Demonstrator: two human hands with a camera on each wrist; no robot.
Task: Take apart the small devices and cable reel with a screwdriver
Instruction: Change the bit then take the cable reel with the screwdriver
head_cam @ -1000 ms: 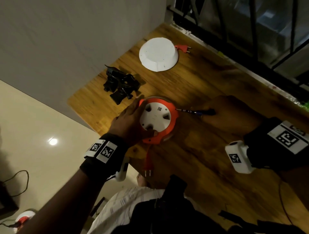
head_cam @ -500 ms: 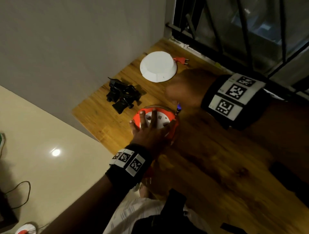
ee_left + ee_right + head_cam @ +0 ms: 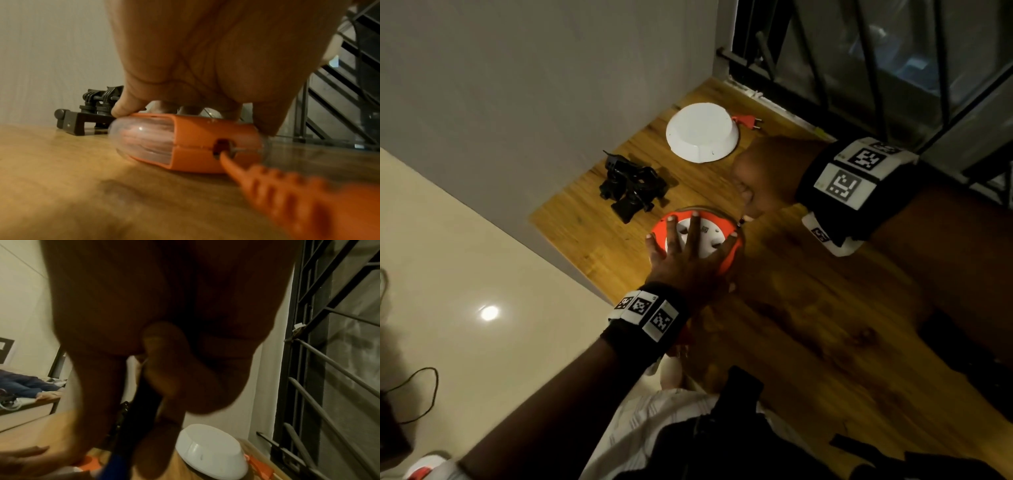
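Observation:
An orange cable reel [image 3: 729,251] with a white centre lies flat on the wooden table [image 3: 825,342]. My left hand [image 3: 685,257] presses down on it with fingers spread straight. In the left wrist view the reel [image 3: 195,142] shows its clear rim, and its orange cord [image 3: 287,191] runs toward the camera. My right hand [image 3: 756,181] hovers just right of the reel and grips a dark-handled screwdriver [image 3: 135,423]. Its tip [image 3: 740,223] points down at the reel's right edge.
A white round device [image 3: 702,137] with an orange plug [image 3: 748,121] lies at the far end of the table. A black clamp-like mount [image 3: 631,186] sits left of the reel, near the wall. A barred window [image 3: 876,61] borders the far side.
My left hand shifted from gripping the reel's side to pressing flat on top. My right hand lifted the screwdriver from the table and brought it up over the reel's right edge.

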